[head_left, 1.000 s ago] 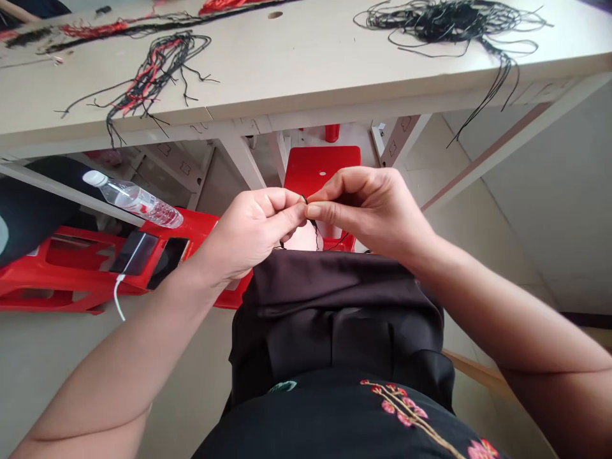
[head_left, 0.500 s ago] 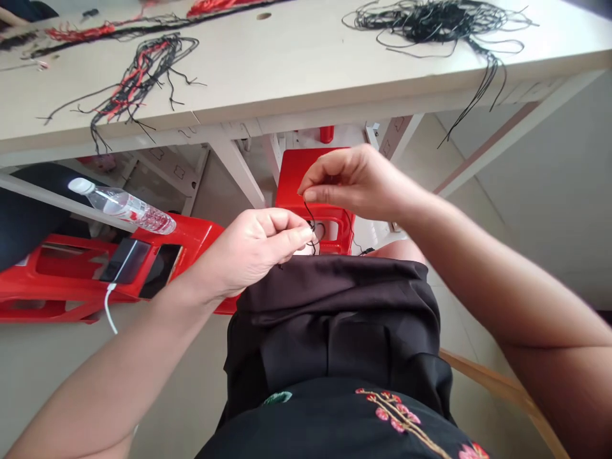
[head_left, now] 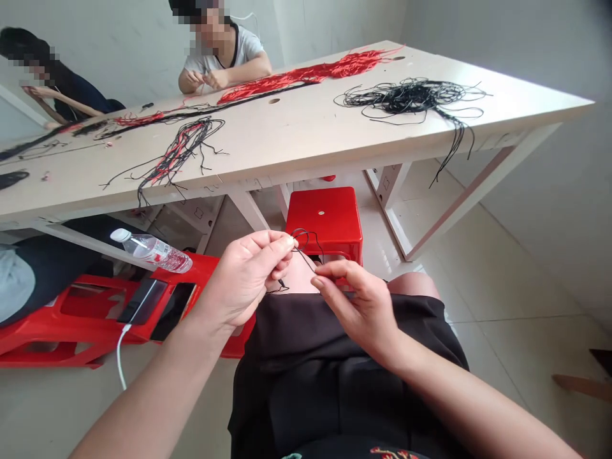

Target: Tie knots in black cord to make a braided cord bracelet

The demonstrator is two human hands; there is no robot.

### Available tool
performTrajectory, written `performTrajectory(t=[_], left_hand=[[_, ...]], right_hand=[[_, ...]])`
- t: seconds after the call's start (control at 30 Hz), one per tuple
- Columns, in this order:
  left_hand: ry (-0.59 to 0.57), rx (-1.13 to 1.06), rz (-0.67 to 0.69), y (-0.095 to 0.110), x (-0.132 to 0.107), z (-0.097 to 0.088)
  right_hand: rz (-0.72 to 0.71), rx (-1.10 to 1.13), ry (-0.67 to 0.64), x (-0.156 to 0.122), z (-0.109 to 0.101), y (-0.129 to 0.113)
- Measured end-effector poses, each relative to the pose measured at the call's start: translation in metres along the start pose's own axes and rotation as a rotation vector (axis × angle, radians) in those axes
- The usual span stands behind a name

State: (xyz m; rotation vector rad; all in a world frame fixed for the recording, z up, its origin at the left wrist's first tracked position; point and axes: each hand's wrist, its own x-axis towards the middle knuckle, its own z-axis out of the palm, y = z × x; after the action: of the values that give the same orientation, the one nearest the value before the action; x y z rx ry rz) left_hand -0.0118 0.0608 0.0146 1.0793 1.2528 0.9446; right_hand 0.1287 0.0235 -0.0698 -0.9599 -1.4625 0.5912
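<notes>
A thin black cord (head_left: 305, 260) is stretched above the lap, between both hands. The left hand (head_left: 248, 271), slightly raised, pinches it between thumb and forefinger; the right hand (head_left: 361, 303), lower, pinches it with fingertips. Beyond are a red stool (head_left: 329, 224) and the table (head_left: 296, 134). At left is a capped bottle (head_left: 153, 250), its content unclear.

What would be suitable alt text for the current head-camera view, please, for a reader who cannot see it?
The wearer's left hand and right hand hold a thin black cord over the lap. Beyond, a tangled black bundle and a long red bundle lie on a pale table, with two other people beside it.
</notes>
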Motion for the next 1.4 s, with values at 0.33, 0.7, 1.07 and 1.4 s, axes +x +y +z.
performTrajectory(t=[0.33,0.7,1.07,1.4], left_hand=[[-0.225,0.139,-0.012,-0.007,-0.014,0.008],[0.030,-0.104,0.067,-0.018,-0.002,0.012],[0.147,-0.014,0.166,-0.037,0.008,0.017],[0.143,-0.076,0.115,-0.048,0.013,0.021]], right_hand=[[-0.145,0.092,-0.338,0.069,-0.054,-0.026],[0.588,0.985,-0.288,0.040,-0.008,0.008],[0.744,0.941,-0.170,0.035,-0.001,0.008],[0.697,0.808,-0.121,0.029,0.005,0.016]])
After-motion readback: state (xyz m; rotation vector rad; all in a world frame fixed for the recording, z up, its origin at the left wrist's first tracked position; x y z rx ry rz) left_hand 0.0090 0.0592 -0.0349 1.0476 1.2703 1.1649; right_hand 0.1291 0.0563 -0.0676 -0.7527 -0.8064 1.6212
